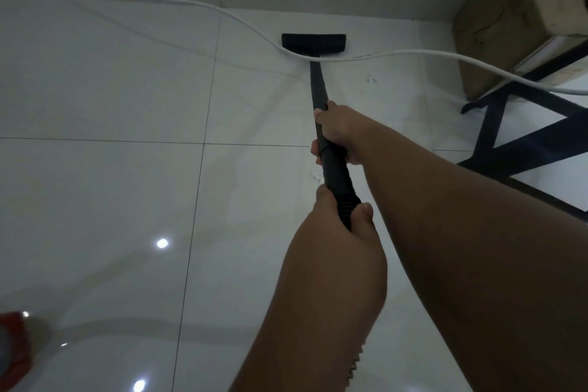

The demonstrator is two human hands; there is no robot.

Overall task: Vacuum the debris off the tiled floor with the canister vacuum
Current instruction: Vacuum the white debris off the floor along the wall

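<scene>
A black vacuum wand runs from my hands out to a flat black floor head that sits on the white tiled floor close to the far wall. My right hand grips the wand partway along. My left hand grips the ribbed hose end of the wand nearer to me. A few small white specks of debris lie on the tile just left of the wand, and a small mark lies to the right of it.
A white cable hangs across the view and crosses over the wand just behind the floor head. A cardboard box rests on a dark metal frame at the right. A red object shows at the bottom left.
</scene>
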